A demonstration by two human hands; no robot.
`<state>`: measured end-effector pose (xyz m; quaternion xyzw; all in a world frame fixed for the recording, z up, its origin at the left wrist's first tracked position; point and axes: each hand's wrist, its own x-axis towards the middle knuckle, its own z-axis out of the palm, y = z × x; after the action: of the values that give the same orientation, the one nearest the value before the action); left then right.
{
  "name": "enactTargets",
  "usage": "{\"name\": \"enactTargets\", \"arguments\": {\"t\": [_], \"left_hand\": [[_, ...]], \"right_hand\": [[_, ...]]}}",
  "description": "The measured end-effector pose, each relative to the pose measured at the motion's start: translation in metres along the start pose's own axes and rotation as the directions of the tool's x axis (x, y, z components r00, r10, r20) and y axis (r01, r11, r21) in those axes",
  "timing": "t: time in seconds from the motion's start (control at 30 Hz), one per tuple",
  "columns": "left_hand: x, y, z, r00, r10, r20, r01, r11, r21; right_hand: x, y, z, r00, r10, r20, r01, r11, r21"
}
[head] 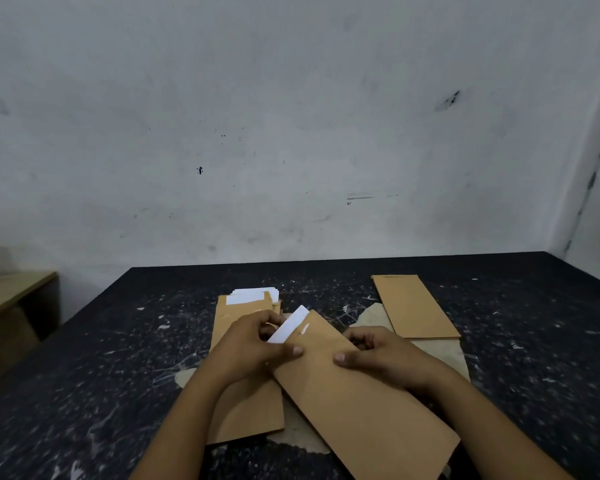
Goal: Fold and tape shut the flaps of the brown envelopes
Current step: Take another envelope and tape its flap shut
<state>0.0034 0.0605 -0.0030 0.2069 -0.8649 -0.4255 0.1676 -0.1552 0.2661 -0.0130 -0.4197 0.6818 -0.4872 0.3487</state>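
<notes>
Two bare hands hold a brown envelope (357, 403) slantwise above a dark, paint-flecked table (84, 375). The left hand (253, 344) grips the envelope's upper left edge, thumb on top and fingers curled behind, right where a white sheet (290, 325) sticks out of the open mouth. The right hand (385, 358) clamps the opposite long edge, thumb pressed flat on the brown face and fingers folded underneath. The hands sit apart, one on each side of the envelope, whose near end runs down toward the bottom of the view.

Under the left forearm lies a stack of brown envelopes (246, 407), and white paper (253, 295) shows at its far, open end. A torn piece of pale wrapping paper (302, 434) lies spread beneath the work area. Farther back on the right, a second pile of brown envelopes (414, 306) rests flat, well apart from the hands; whether anything is inside them cannot be told. A scuffed whitish wall (291, 116) rises behind the table, and a wooden desk (14, 296) stands at the far left.
</notes>
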Motion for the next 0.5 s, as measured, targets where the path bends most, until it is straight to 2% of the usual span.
{"name": "enactTargets", "arguments": {"t": [0.1, 0.2, 0.37, 0.5], "left_hand": [[0.002, -0.001, -0.006, 0.999, -0.008, -0.049, 0.004, 0.997, -0.080], [0.002, -0.001, -0.012, 0.992, -0.042, -0.120, 0.022, 0.987, -0.160], [0.002, -0.003, -0.010, 0.997, -0.076, -0.031, 0.064, 0.959, -0.277], [0.001, 0.002, -0.004, 0.996, -0.086, -0.010, 0.082, 0.968, -0.238]], "right_hand": [[-0.004, -0.001, -0.005, 0.999, 0.039, 0.033, -0.041, 0.998, 0.056], [-0.009, -0.005, -0.012, 0.996, 0.068, 0.057, -0.069, 0.998, 0.016], [-0.012, -0.010, -0.015, 0.998, 0.062, 0.019, -0.061, 0.998, -0.013], [-0.013, -0.011, -0.016, 0.999, 0.046, -0.006, -0.046, 0.999, -0.028]]}}
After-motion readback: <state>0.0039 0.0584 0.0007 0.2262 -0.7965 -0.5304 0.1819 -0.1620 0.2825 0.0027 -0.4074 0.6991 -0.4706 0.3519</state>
